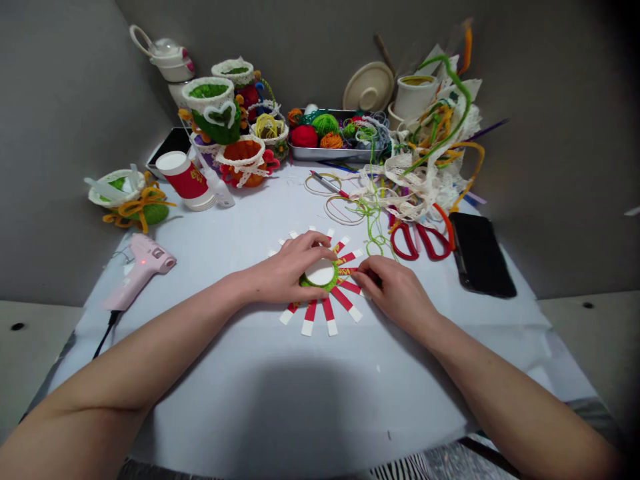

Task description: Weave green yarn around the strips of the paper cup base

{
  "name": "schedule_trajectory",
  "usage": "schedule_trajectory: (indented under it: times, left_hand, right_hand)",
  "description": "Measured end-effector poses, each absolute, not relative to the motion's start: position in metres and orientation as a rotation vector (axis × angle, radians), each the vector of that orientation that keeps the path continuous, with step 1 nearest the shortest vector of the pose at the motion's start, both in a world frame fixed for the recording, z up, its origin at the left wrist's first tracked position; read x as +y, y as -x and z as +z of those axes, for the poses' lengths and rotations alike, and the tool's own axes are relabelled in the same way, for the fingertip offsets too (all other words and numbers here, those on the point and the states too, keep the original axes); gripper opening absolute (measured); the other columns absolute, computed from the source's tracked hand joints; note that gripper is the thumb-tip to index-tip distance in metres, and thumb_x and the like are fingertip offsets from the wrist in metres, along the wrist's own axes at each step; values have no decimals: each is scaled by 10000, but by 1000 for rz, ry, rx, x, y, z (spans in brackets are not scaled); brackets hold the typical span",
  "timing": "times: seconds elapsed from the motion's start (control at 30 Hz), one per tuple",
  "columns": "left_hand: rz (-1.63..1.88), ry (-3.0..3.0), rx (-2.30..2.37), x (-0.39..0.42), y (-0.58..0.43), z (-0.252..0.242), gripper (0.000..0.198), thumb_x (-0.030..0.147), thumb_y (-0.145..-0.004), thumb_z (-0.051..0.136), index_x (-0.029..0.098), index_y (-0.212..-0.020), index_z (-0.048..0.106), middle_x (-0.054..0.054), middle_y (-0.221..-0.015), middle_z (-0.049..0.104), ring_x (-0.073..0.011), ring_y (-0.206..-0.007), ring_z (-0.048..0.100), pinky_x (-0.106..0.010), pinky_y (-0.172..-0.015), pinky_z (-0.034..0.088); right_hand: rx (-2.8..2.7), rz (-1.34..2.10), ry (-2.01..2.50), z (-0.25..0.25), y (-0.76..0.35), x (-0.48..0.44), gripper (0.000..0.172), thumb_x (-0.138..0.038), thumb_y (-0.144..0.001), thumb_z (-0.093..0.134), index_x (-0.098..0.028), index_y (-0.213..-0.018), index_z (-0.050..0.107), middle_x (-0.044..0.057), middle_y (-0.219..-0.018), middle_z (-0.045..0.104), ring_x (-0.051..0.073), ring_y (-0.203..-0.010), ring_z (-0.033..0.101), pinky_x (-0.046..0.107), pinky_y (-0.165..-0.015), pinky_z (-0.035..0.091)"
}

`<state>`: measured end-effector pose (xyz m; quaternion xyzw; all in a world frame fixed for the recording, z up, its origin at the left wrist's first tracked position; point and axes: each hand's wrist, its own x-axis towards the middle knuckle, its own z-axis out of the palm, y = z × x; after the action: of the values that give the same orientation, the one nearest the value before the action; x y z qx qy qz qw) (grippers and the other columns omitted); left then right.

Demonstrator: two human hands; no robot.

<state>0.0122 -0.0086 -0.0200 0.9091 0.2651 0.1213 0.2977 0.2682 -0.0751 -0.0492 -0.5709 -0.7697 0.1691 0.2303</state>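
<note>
A paper cup (320, 273), cut into red-and-white strips, lies splayed like a sun on the white tabletop. Green yarn (326, 291) is wound round its white circular base. My left hand (287, 268) rests over the cup's left side, thumb and fingers curved about the base and holding it down. At the right, my right hand (393, 287) is pinched by the strip ends, with the green yarn between thumb and forefinger; the exact grip is partly hidden. Loose green yarn trails from behind this hand towards the yarn balls (325, 125) in a metal tray (333, 154).
Red-handled scissors (419, 241) and a black phone (481, 255) lie to the right, beside a lace heap (415, 177). A pink glue gun (137, 270) with a cord lies left. Behind it stand decorated yarn baskets (243, 153), an uncut paper cup (184, 179) and a bottle (173, 67).
</note>
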Motion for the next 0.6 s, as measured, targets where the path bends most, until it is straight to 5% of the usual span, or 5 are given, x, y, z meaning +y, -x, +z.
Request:
schedule_trajectory:
  times: [0.13,0.33,0.6]
  left_hand:
    - [275,-2454,758,-8,-14,-21,506,432,-908,757,229,-1328,561,-133,-1281,595,-336,-1222,518,-527,-1051,407]
    - [222,-2381,603,2,-6,-21,404,269,-975,644,278,-1360,523,-91,-1374,613,-303,-1320,501,-515,-1121,342]
    - [199,-2331,501,7,-2,-20,370,291,-980,638,247,-1336,549,-102,-1344,644,-287,-1288,546,-482,-1118,366]
  right_hand:
    - [-2144,478,1515,-49,-272,-76,179,-273,-1004,599,-207,-839,611,35,-791,648,198,-736,587,310,-674,428]
    - [-2237,511,1251,-35,-278,-84,147,-189,-1026,548,-190,-962,680,69,-920,651,197,-842,617,308,-731,483]
    - [-2509,589,990,-16,-280,-99,227,-140,-1044,492,-175,-961,701,70,-911,657,183,-823,593,298,-717,480]
